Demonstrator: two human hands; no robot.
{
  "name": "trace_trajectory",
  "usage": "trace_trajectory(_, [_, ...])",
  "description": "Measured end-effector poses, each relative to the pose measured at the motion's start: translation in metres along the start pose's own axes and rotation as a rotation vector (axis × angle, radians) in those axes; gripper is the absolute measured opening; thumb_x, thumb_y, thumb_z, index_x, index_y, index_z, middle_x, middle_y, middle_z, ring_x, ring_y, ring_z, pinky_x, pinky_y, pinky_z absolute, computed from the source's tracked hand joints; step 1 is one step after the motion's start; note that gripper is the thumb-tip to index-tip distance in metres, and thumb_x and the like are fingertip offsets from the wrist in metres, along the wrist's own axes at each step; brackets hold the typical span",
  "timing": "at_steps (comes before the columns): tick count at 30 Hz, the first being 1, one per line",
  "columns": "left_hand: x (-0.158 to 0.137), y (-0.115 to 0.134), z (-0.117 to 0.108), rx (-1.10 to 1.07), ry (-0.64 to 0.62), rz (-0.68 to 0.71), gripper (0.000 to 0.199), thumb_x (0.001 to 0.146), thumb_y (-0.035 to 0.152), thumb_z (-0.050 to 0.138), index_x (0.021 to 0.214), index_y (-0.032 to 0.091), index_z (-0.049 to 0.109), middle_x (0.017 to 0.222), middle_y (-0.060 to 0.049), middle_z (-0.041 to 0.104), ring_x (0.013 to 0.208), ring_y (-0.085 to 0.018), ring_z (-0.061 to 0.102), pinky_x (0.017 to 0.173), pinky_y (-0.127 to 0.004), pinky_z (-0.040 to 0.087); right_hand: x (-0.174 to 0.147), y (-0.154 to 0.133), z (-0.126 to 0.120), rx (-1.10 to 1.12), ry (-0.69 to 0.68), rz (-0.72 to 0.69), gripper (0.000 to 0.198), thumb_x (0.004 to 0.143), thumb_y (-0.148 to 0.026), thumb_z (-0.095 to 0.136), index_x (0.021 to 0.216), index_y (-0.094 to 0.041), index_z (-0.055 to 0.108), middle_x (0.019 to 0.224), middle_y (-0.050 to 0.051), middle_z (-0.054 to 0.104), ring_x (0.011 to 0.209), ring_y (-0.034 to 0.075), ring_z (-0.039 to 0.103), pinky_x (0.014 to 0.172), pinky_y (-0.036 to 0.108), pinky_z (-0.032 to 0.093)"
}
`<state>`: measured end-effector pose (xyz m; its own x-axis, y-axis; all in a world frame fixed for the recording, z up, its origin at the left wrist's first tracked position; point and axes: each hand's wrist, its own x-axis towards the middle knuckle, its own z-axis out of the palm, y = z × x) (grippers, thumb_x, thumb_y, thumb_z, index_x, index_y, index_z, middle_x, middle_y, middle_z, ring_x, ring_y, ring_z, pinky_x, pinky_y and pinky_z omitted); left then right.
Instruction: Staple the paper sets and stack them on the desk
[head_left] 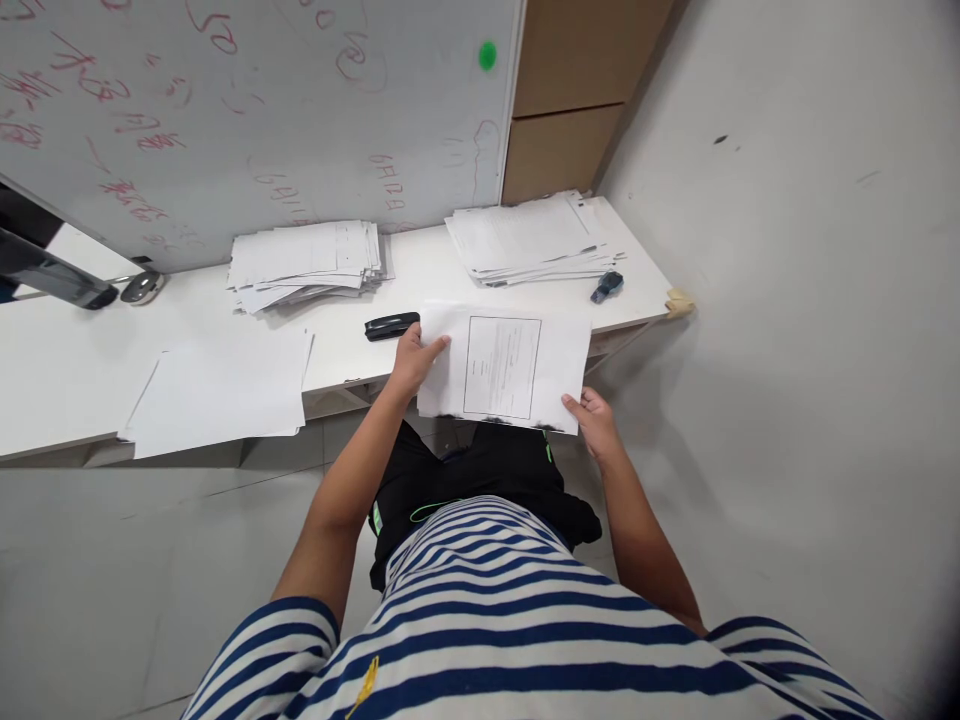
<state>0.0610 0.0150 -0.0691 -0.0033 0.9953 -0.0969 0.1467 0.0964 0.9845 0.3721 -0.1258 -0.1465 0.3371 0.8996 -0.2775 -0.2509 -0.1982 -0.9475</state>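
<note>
Printed paper [501, 367], boxed text on its face, held over the front edge of the bench [420, 270]. Left hand [417, 360] grips its left side, thumb on top; right hand [595, 420] pinches near the lower right corner. Black stapler [391, 326] just beside left hand. Farther back: left stack [307, 260], right stack [525, 238], both paper. Whiteboard [300, 110] beyond.

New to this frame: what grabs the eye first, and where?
First, the white printed paper with a black-framed text block, centre frame, gripped by the left hand and right hand at opposite sides. Next, the large whiteboard with red handwriting, upper left. Then the blue-and-white striped shirt, filling the bottom centre.
</note>
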Motion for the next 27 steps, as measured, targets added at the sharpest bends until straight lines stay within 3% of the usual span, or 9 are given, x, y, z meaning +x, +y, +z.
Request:
trace_trajectory(5, [0.009, -0.013, 0.004, -0.056, 0.025, -0.072, 0.044, 0.073, 0.041, 0.077, 0.108, 0.019, 0.061, 0.117, -0.012, 0.074, 0.099, -0.024, 0.071, 0.082, -0.037, 0.058, -0.005, 0.007, -0.005, 0.122, -0.037, 0.054, 0.045, 0.066, -0.051, 0.088, 0.097, -0.025, 0.071, 0.098, 0.0, 0.078, 0.083, 0.017, 0.072, 0.07, 0.029, 0.059])
trace_trajectory(10, [0.021, -0.026, 0.017, -0.092, 0.049, -0.129, 0.044, 0.076, 0.039, 0.076, 0.112, 0.019, 0.059, 0.121, -0.014, 0.073, 0.099, -0.025, 0.072, 0.082, -0.037, 0.059, -0.007, 0.02, 0.022, 0.293, -0.075, 0.126, 0.046, 0.062, -0.053, 0.092, 0.082, -0.026, 0.061, 0.087, -0.002, 0.074, 0.087, 0.019, 0.074, 0.077, 0.034, 0.062])
trace_trajectory(14, [0.025, -0.029, 0.025, -0.032, 0.078, -0.098, 0.041, 0.078, 0.039, 0.076, 0.11, 0.02, 0.058, 0.121, -0.014, 0.071, 0.102, -0.026, 0.071, 0.085, -0.04, 0.058, -0.001, 0.027, 0.053, 0.225, -0.014, 0.212, 0.052, 0.058, -0.054, 0.095, 0.074, -0.023, 0.057, 0.075, -0.002, 0.069, 0.078, 0.017, 0.072, 0.073, 0.031, 0.063])
trace_trajectory(17, [0.022, -0.026, 0.025, -0.002, 0.093, -0.058, 0.038, 0.079, 0.036, 0.075, 0.109, 0.02, 0.058, 0.122, -0.015, 0.07, 0.107, -0.028, 0.069, 0.091, -0.043, 0.057, 0.003, 0.028, 0.066, 0.16, -0.024, 0.216, 0.049, 0.059, -0.054, 0.094, 0.075, -0.019, 0.064, 0.075, 0.0, 0.072, 0.073, 0.015, 0.07, 0.071, 0.028, 0.062])
trace_trajectory(22, [0.015, -0.026, 0.021, 0.011, 0.092, -0.082, 0.038, 0.081, 0.036, 0.075, 0.111, 0.02, 0.057, 0.123, -0.015, 0.069, 0.111, -0.03, 0.068, 0.093, -0.045, 0.056, -0.003, 0.027, 0.073, 0.052, 0.006, 0.21, 0.04, 0.065, -0.048, 0.093, 0.076, -0.017, 0.069, 0.07, 0.002, 0.074, 0.065, 0.017, 0.072, 0.062, 0.028, 0.06])
trace_trajectory(27, [0.011, -0.029, 0.02, -0.017, 0.054, -0.046, 0.037, 0.082, 0.036, 0.073, 0.112, 0.021, 0.056, 0.118, -0.012, 0.07, 0.104, -0.025, 0.068, 0.09, -0.04, 0.055, -0.014, 0.029, 0.069, -0.035, -0.015, 0.215, 0.041, 0.066, -0.053, 0.09, 0.07, -0.018, 0.069, 0.06, 0.006, 0.073, 0.059, 0.019, 0.072, 0.056, 0.029, 0.056])
